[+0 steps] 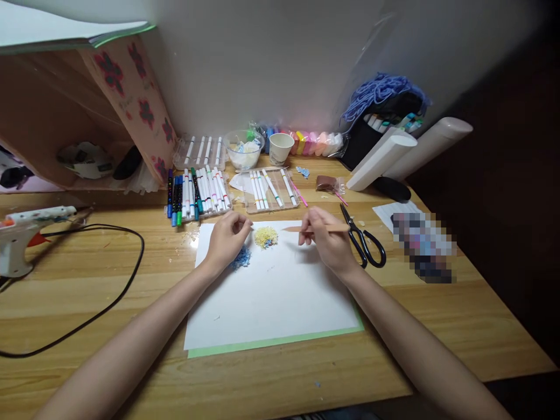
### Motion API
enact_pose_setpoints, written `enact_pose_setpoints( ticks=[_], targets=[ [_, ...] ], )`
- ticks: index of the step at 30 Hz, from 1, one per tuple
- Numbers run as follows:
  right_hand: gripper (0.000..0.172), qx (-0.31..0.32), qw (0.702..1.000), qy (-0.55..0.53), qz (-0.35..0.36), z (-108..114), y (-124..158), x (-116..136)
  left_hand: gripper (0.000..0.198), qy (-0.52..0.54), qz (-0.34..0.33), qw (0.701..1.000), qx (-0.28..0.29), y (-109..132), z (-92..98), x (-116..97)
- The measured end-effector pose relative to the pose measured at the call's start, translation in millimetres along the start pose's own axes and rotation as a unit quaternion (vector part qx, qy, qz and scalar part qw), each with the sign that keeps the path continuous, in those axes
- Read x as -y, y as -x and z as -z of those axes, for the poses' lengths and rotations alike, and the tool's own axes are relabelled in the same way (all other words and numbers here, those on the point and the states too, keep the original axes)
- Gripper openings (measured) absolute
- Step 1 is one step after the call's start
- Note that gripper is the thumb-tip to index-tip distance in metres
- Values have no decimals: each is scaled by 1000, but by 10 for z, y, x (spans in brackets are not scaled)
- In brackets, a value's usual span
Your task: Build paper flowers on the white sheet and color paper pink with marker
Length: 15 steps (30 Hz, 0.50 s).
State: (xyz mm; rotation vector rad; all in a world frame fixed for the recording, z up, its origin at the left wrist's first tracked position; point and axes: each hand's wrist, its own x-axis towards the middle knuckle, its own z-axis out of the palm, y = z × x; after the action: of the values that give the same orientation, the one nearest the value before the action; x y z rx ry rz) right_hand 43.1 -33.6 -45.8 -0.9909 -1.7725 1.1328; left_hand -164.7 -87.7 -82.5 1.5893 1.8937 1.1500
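"Left grip curled nearly closed beside the blue crumbs; do we hold anything there?"
"We cannot tell."
"And further right?"
"Yellow crumbs, heaped on our white paper, then the wooden stick, its tip toward them, pinched in our right grip. Black scissors lie just right of it on the surface."

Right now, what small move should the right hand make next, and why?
Probably ease the pointed wooden stick leftward to the yellow shreds: the right hand holds it with its tip aimed at them, a gap of white paper lies between, and the left hand is at their other side.
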Motion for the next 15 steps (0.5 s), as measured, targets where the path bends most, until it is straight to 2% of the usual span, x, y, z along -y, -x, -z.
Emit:
enact_pose_setpoints(
  ticks=[3,6,8,10,12,15],
  targets=[
    [32,-115,993,-11,32,319,49,-142,21,3,7,1000,4,-2,15,-3],
    [28,-157,987,21,37,684,31,-317,22,7,11,1000,8,-13,22,6],
    [25,-141,984,108,19,882,15,-419,23,10,12,1000,8,-21,25,9],
    [18,-92,977,190,17,990,4,-497,23,14,15,1000,5,-26,28,3],
    [11,-43,971,230,40,999,-10,-553,24,17,24,1000,5,-27,33,-9],
    [7,-19,967,246,69,894,-53,-616,26,18,36,999,10,-25,39,-31]
  ],
)
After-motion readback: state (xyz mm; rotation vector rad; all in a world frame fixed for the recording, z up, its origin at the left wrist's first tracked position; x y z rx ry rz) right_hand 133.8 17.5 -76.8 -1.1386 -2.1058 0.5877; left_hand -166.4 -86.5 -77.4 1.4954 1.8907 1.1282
